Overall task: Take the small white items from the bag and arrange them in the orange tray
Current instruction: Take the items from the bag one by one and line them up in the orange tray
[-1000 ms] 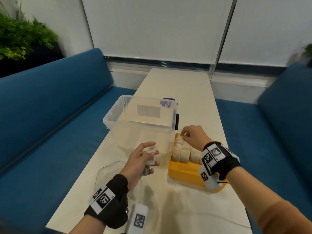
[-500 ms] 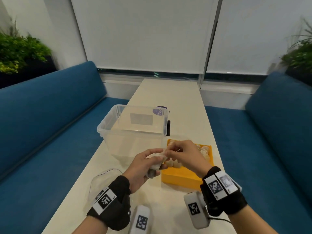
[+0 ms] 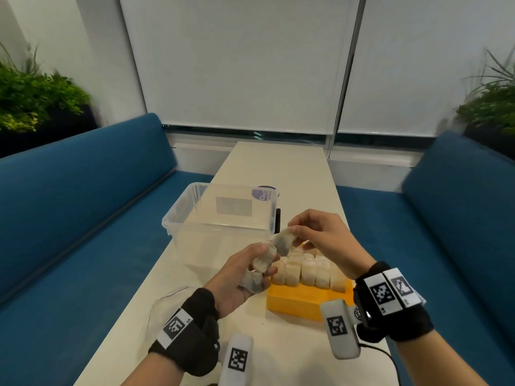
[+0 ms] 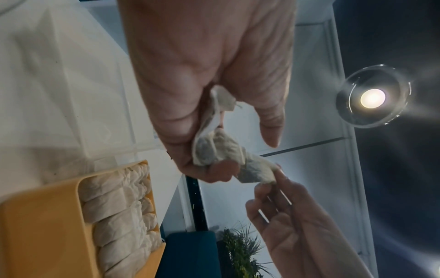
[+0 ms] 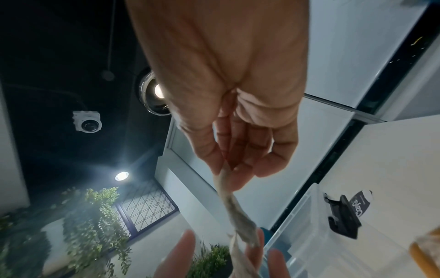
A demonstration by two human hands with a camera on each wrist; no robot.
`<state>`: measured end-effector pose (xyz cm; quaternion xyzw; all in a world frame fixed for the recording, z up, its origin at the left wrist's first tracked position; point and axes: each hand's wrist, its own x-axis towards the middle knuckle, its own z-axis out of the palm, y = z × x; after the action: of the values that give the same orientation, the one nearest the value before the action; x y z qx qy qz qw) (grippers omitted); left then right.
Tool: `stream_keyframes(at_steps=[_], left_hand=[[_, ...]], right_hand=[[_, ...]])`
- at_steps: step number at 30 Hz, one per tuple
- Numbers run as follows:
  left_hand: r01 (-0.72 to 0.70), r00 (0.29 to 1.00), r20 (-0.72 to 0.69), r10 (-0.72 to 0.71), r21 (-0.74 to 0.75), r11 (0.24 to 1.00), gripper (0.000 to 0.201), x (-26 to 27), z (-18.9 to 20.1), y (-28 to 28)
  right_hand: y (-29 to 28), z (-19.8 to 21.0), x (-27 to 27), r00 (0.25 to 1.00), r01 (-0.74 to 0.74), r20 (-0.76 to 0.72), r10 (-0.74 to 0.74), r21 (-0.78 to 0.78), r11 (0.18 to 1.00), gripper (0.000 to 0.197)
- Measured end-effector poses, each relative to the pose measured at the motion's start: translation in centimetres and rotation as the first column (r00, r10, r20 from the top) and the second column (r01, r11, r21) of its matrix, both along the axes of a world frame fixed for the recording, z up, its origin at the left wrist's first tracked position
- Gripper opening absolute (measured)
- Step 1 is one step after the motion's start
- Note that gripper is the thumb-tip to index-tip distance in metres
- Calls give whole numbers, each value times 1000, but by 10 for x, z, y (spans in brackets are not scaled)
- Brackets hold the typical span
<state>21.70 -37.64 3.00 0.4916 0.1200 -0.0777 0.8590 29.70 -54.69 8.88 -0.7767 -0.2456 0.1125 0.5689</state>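
Note:
My left hand (image 3: 259, 266) grips a small bunch of white sachets (image 3: 262, 261) above the table, just left of the orange tray (image 3: 295, 302). My right hand (image 3: 294, 235) pinches one sachet (image 3: 284, 240) at its top end; that sachet still touches the bunch. In the left wrist view the pinched sachet (image 4: 257, 173) stretches from the bunch (image 4: 214, 146) to my right fingertips (image 4: 278, 175). In the right wrist view it hangs as a twisted strip (image 5: 238, 212) from the pinch (image 5: 226, 169). Rows of sachets (image 3: 309, 270) stand upright in the tray's far half.
A clear plastic bin (image 3: 178, 215) stands on the table just beyond my hands, left of the tray. A crumpled clear bag (image 3: 164, 305) lies on the table by my left wrist. Blue benches (image 3: 83, 218) run along both sides of the narrow white table (image 3: 278, 168).
My right hand left the tray, came over to my left hand, pinched one sachet from the bunch and is lifting it up and right. The head view tilted up.

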Motion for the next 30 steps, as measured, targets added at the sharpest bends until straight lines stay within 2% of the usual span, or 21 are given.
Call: stream_keyframes(at_steps=[5,9,11,13,19,21,23,24,27,28,30], left_hand=[[29,998,49,-34,89,996,37,4,1,-8],[-43,995,90,31,135,990,33,7,1,-11],[-88,991,106,77,103,991,29,7,1,-10],[-103,989,117,95,64,993,32,7,2,-8],[-92,986,141,89,15,996,37,9,8,-15],[-115,980,163,113,7,993,30,12,12,-17],[-141,974,193,120,98,985,19,15,17,-15],[-149,971,215,105,197,969,17,17,19,-14],[-164,957,289,12,508,846,18,20,27,-8],[-169,951,308,-12,553,816,18,21,30,-7],[-175,944,330,-27,567,805,21,23,35,-4]], right_hand=[[-2,15,-1,991,-117,45,123,-110,987,16],[-6,27,1,987,-126,83,139,-150,981,19],[-9,29,4,991,-99,80,107,-102,990,17],[-11,28,6,997,-60,40,61,-17,998,15],[-11,3,-2,987,45,-161,-12,202,978,11],[-9,-9,-8,974,51,-226,2,228,972,12],[-8,-18,-12,964,52,-265,-1,188,981,16],[-8,-20,-13,966,49,-258,-11,141,989,17],[-6,-22,-14,991,40,-126,-39,0,999,16],[-5,-22,-14,995,45,-85,-46,-10,999,13],[-2,-24,-14,996,74,-57,-72,39,996,10]])
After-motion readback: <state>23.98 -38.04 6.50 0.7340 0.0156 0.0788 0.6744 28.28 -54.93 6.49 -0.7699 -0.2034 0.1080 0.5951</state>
